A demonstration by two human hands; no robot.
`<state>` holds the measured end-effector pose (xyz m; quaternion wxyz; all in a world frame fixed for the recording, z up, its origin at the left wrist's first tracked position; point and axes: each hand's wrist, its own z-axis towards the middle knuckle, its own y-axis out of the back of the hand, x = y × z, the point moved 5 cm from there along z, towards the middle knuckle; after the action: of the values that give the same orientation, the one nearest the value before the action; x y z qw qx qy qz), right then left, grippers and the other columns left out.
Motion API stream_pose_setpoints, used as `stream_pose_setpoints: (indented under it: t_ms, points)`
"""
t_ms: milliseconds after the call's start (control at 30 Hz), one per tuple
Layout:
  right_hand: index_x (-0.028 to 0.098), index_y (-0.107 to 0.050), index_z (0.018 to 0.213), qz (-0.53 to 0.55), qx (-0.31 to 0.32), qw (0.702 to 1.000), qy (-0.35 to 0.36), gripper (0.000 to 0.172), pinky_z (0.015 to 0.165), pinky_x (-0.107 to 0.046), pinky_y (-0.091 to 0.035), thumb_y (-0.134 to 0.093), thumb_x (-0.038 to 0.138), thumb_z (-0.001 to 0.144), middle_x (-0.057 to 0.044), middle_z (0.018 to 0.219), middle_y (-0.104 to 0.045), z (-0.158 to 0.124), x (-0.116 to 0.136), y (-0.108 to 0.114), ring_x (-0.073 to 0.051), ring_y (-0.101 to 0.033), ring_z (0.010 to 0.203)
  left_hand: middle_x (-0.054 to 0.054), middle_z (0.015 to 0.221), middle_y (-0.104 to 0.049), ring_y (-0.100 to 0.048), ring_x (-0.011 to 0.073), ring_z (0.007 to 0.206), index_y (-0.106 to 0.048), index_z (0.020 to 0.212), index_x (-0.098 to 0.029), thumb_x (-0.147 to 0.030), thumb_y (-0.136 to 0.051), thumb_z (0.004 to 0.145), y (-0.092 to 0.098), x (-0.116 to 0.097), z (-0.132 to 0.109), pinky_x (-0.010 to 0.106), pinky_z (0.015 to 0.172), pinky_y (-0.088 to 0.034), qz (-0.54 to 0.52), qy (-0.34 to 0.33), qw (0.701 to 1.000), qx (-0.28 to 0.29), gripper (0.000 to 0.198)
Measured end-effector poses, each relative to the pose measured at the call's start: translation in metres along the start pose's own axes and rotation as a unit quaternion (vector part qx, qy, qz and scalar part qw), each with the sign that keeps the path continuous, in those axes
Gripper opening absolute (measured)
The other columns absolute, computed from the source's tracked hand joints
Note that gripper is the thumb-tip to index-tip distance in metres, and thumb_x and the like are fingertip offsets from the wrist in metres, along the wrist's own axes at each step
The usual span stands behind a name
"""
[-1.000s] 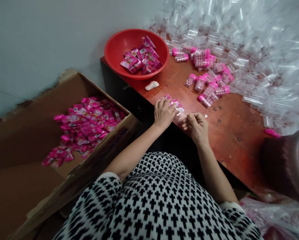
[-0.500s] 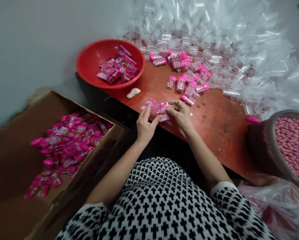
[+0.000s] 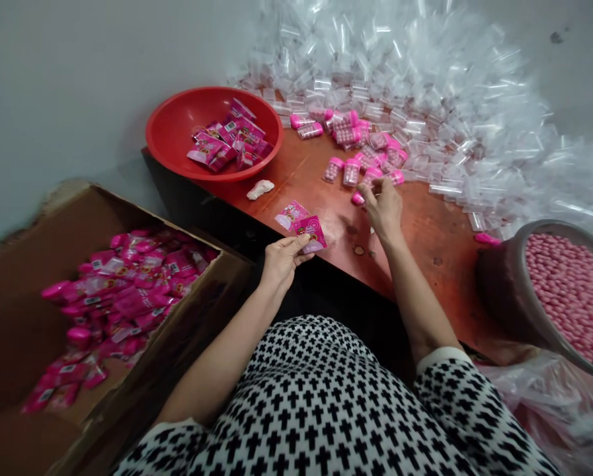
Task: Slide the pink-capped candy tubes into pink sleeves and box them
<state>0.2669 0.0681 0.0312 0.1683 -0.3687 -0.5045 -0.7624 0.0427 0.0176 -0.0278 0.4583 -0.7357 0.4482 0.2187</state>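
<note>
My left hand [image 3: 283,261] pinches a pink printed sachet [image 3: 312,235] by its lower edge, above the front edge of the table. A second printed sachet [image 3: 292,215] lies just behind it, partly overlapped. Over at the group of small clear bottles with pink caps and pink balls inside, my right hand [image 3: 386,206] has its fingers bent round one lying bottle [image 3: 357,198]. Only that bottle's pink cap shows; the hand covers its body. Other filled bottles [image 3: 351,172] stand or lie right behind the fingers.
A red bowl [image 3: 164,142] holds pink packets. At left, an open cardboard box [image 3: 18,297] contains many wrapped pink bottles. Clear empty bottles [image 3: 425,79] heap at the back. A bucket of pink balls [image 3: 499,277] stands at right on the table [image 3: 415,244]. White crumpled scrap [image 3: 260,190] lies near the bowl.
My right hand has let go of the sachet and moved away to the bottles. My left hand keeps its sachet, now tilted. The whole view has shifted slightly.
</note>
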Motion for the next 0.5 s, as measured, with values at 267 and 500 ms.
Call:
stream_pose_setpoints:
  t_ms: [267, 500]
  points:
    - [0.004, -0.049, 0.116, -0.283, -0.001, 0.957, -0.058, 0.050, 0.084, -0.050, -0.044, -0.061, 0.034, 0.078, -0.027, 0.112, -0.059, 0.040, 0.002, -0.005, -0.036, -0.059, 0.102, 0.003, 0.065, -0.067, -0.062, 0.0090, 0.053, -0.063, 0.063, -0.010, -0.025, -0.083, 0.058, -0.001, -0.011, -0.005, 0.018, 0.047, -0.052, -0.052, 0.012, 0.999, -0.001, 0.026]
    - [0.016, -0.059, 0.089, -0.046, 0.041, 0.998, -0.018, 0.018, 0.074, -0.039, -0.051, -0.047, 0.029, 0.084, -0.009, 0.083, -0.066, -0.005, 0.007, 0.007, -0.021, -0.065, 0.079, 0.002, 0.074, -0.068, -0.066, 0.0111, 0.063, -0.065, 0.077, -0.011, -0.017, -0.075, 0.070, -0.001, -0.013, 0.001, 0.023, 0.060, -0.057, -0.176, 0.049, 0.983, -0.027, 0.014]
